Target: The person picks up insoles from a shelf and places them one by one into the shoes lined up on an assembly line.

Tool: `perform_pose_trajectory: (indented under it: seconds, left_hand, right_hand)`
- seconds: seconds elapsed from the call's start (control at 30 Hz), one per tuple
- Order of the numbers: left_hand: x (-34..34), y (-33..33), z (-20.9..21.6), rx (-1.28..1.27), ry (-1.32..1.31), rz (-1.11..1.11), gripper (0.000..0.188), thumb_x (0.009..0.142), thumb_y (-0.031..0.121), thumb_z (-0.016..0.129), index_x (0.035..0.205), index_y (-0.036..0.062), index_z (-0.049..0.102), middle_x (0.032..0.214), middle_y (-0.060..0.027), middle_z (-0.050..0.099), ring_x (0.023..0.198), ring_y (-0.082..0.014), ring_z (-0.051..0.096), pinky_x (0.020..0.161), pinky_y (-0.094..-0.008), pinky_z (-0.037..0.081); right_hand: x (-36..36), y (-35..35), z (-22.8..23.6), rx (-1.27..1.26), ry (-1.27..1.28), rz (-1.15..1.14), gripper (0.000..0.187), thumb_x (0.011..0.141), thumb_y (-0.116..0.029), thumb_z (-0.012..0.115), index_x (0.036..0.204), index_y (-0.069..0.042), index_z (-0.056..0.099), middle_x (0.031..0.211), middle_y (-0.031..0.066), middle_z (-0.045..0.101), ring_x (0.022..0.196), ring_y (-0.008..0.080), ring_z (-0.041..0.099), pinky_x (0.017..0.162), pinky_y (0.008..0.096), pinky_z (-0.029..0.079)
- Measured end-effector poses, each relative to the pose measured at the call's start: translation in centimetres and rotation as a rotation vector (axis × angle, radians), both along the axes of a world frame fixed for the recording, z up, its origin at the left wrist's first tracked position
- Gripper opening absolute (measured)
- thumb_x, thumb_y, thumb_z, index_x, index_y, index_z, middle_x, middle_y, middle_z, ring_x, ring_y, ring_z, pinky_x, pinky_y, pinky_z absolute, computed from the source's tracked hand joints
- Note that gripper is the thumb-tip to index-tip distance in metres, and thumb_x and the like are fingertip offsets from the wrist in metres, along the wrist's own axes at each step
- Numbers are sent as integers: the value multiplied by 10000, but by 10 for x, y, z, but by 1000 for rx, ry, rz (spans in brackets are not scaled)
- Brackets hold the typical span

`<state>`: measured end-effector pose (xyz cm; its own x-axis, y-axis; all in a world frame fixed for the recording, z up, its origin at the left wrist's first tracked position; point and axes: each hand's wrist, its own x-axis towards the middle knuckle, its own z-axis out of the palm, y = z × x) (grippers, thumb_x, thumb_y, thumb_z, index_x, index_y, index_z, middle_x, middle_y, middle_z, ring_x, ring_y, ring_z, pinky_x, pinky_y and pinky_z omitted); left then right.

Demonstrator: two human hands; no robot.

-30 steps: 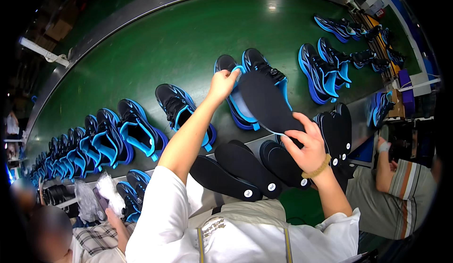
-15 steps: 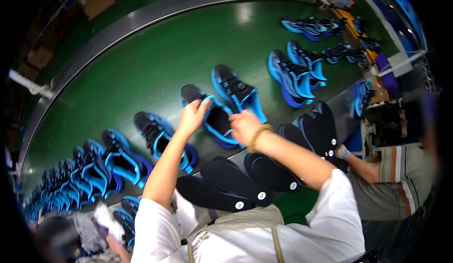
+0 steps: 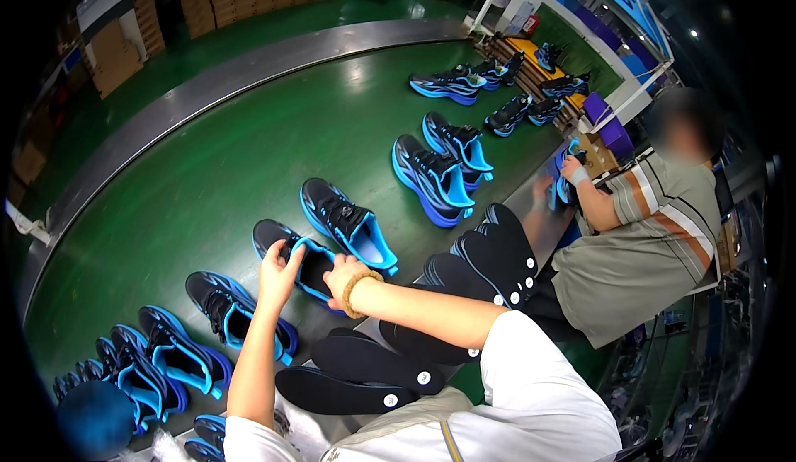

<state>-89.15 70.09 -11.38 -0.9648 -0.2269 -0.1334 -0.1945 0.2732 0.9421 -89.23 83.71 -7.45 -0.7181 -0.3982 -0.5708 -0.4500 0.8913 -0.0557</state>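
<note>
A black and blue sneaker (image 3: 274,234) lies on the green work surface between my hands, its toe pointing away from me. My left hand (image 3: 278,273) pinches the bright blue collar near the tongue. At the opposite side of the opening, my right hand (image 3: 344,280) is closed on the collar, its fingertips partly hidden. The shoe's interior looks dark. Just right of it sits another sneaker (image 3: 340,213) with a pale inside. Several black insoles (image 3: 344,391) with round white stickers lie on the metal edge in front of me.
A row of sneakers (image 3: 178,350) runs to the left, and another pair (image 3: 431,172) stands farther right. More shoes (image 3: 448,85) are at the far right. A co-worker (image 3: 647,230) sits on the right, handling a shoe. A curved metal rim (image 3: 249,60) bounds the surface.
The view has swung right, bringing the co-worker into sight. Both hands remain at the same sneaker, and my right hand now sits closer to my left, over the side of the opening.
</note>
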Motion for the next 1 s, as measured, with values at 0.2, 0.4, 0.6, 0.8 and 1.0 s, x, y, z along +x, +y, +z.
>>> perform_pose_trajectory:
  seconds: [0.2,0.4,0.6,0.8,1.0]
  left_hand:
    - [0,-2,9,-89,-22,-49,340,717,277,611,818,-40,542,483,40,360,450,-41,295,397,-233,216]
    - [-6,-7,6,-66,-67,-106,341,722,271,606,797,-56,544,477,46,352,440,-39,285,385,-231,209]
    - [-8,-7,-9,53,-26,-100,262,755,218,583,756,-41,542,467,58,349,433,-19,278,377,-215,198]
    - [-9,-5,-14,62,-58,-77,249,778,234,557,700,2,517,512,68,360,457,-10,280,389,-205,192]
    - [-8,-9,-12,-18,-20,-109,274,776,258,550,700,-4,520,482,32,354,465,-37,295,392,-229,219]
  right_hand:
    - [-30,-10,9,99,-180,252,294,637,-220,596,841,-9,611,848,176,594,821,274,579,710,343,463]
    - [-28,-26,-32,33,-167,325,252,677,-64,531,915,0,581,1036,178,513,979,275,499,807,328,422]
    - [-16,-5,-62,-193,33,361,188,702,-107,482,803,-16,612,967,166,514,916,284,500,779,347,427]
    - [-22,-6,-79,-317,109,267,163,716,-118,462,741,-20,590,922,154,511,870,293,501,749,363,427]
    - [-31,-15,-58,-88,-99,355,233,702,-99,487,888,-9,592,996,202,498,904,306,524,746,362,445]
